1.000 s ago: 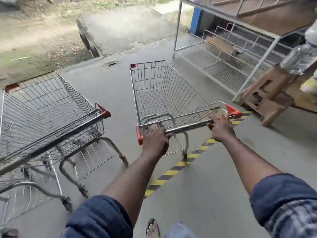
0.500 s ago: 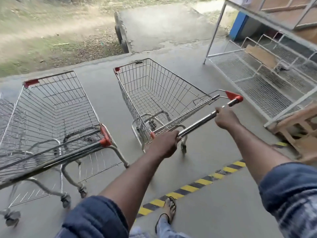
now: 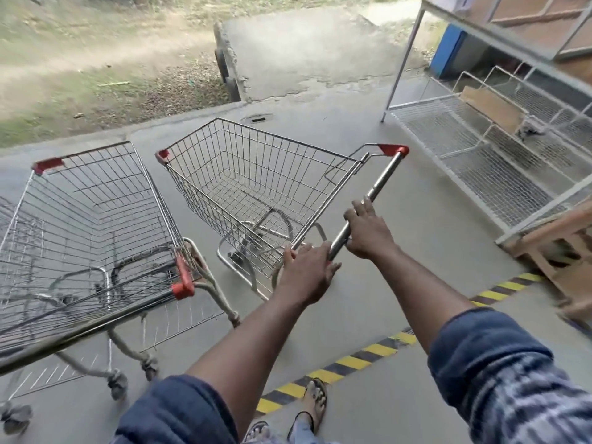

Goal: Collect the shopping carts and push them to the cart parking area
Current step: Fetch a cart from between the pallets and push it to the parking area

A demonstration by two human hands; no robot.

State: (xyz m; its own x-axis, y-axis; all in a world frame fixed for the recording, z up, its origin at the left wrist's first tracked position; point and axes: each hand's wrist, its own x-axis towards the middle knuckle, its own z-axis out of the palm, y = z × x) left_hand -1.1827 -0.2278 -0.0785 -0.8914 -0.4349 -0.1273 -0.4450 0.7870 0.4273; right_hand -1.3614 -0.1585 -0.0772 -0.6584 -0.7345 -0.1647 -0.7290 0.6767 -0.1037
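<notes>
Silver wire shopping cart with red corner caps [image 3: 256, 174] out on grey concrete floor [image 3: 416, 225], nose angled toward floor's left edge, just beside second, larger wire cart [image 3: 96, 219]. Left grip [image 3: 307, 270] curled over near end of steel handle bar [image 3: 381, 181]; right grip [image 3: 368, 232] wrapped round bar just above. Close spacing probably for pivoting, lining up beside parked cart. Beyond yellow-black hazard stripe [image 3: 352, 360]. Mind front corners clashing.
</notes>
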